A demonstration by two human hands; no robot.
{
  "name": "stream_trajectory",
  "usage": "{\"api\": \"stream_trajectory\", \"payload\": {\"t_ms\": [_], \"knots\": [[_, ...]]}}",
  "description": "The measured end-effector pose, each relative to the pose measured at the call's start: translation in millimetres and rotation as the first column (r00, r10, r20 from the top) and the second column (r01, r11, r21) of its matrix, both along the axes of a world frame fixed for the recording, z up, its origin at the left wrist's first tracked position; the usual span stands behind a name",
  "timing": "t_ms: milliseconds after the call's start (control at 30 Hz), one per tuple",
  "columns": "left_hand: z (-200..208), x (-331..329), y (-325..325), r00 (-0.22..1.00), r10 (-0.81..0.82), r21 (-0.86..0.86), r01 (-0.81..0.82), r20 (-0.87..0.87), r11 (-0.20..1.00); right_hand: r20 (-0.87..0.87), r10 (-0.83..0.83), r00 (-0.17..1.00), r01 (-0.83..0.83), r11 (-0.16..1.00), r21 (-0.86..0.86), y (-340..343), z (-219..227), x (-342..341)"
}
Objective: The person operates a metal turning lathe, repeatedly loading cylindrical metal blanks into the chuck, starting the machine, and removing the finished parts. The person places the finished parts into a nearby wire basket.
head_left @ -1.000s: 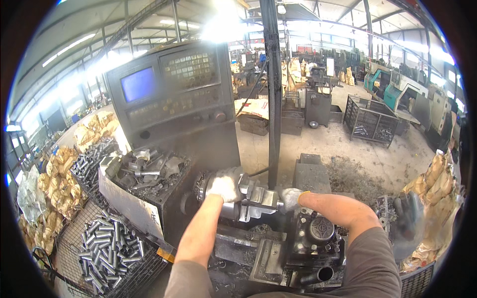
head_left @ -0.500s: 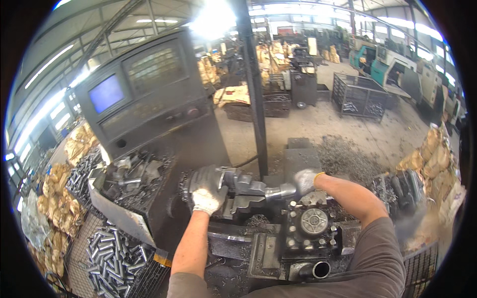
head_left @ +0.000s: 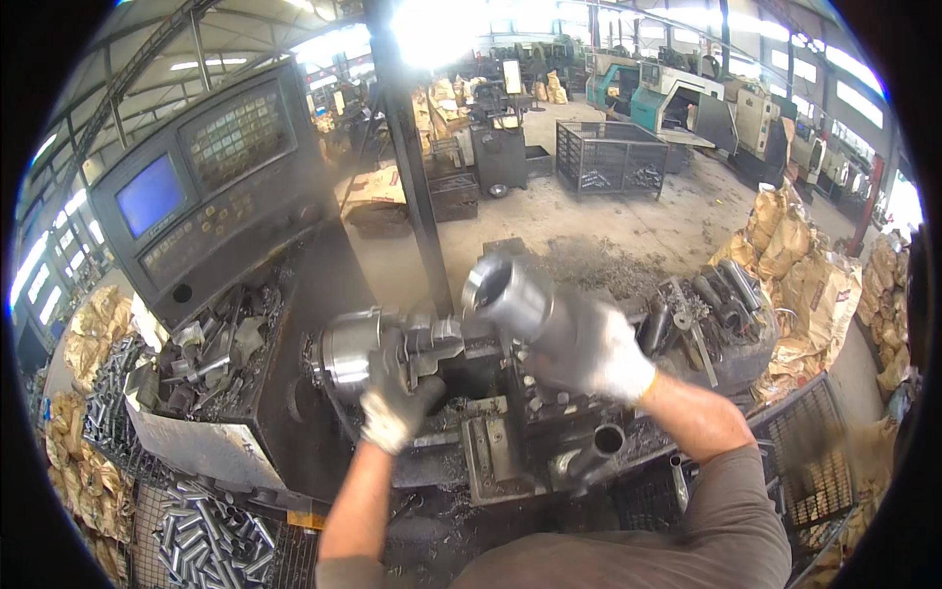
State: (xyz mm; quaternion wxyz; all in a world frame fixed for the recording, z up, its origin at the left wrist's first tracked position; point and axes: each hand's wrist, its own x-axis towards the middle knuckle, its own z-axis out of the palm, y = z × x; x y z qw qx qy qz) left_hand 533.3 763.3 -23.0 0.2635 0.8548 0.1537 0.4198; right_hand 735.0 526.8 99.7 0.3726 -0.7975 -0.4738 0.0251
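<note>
A shiny, hollow metal tube [head_left: 530,306] is in the grip of my gloved right hand [head_left: 601,355]. Its open end points up and to the left, and it is held above the lathe bed, apart from the chuck. My gloved left hand [head_left: 394,398] lies against the round lathe chuck [head_left: 345,346], fingers extended and thumb apart. Stepped chuck jaws [head_left: 432,339] stick out to the right of that hand. Below the right hand, another dark tube-shaped part [head_left: 597,448] sits on the machine. The right glove hides part of the tool post.
At the left stands a control panel with a lit screen [head_left: 150,196]. A bin of short metal tubes [head_left: 211,540] is at lower left. More tubes and tools lie on a tray [head_left: 702,314] at right, beside brown sacks [head_left: 810,285]. A dark post [head_left: 412,167] rises behind the lathe.
My right hand has raised the metal tube away from the chuck's line and tilted it up. My left hand stays by the chuck, its thumb now spread. The view has swung right.
</note>
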Motion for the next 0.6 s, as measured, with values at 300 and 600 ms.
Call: {"api": "stream_trajectory", "payload": {"t_ms": [300,600], "knots": [[-35.5,-34.7,-77.3,0.834,-0.552,-0.433,0.508,0.029,0.744,-0.881,0.043,0.471,-0.165,0.986,-0.04,-66.0,-186.6,-154.0],[-169.3,-58.9,-156.3,0.911,-0.356,-0.976,0.217,0.208,-0.017,-0.608,-0.063,0.792,-0.225,0.895,-0.385,-48.9,-227.0,-128.9]]}}
